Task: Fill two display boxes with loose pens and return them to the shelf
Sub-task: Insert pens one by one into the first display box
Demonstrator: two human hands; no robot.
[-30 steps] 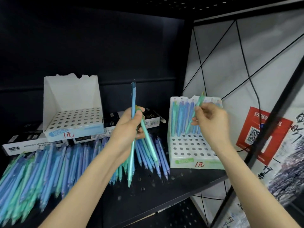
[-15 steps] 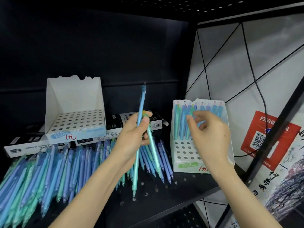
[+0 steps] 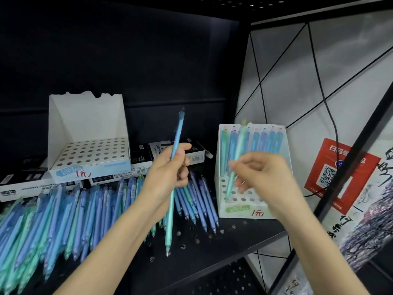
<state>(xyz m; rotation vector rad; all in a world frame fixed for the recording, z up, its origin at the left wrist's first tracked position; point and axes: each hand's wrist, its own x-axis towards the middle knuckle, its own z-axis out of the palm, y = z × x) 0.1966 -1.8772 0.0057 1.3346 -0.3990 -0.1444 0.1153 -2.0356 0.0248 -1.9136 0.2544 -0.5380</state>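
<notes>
The left hand is closed around one blue-green pen, thumb across the barrel. The pen stands nearly upright, tip down, with the tip hanging just above the black perforated shelf.

The right hand pinches a pale green pen between thumb and fingers. This pen leans slightly right at the top, and its lower end is over the perforated insert of the right display box. Motion blur makes it impossible to tell whether the tip has entered a hole.

The right display box stands at the right end of the shelf, marked with a green label and a red handwritten price. A row of pens stands upright along its back wall.

The left display box sits further back on the left, on top of black marker boxes. Its insert shows rows of open holes.

Loose pens, blue and green, lie in a broad heap on the shelf between the two boxes and out to the left edge.

A red notice with a QR code hangs on the wall to the right of the shelf.
</notes>
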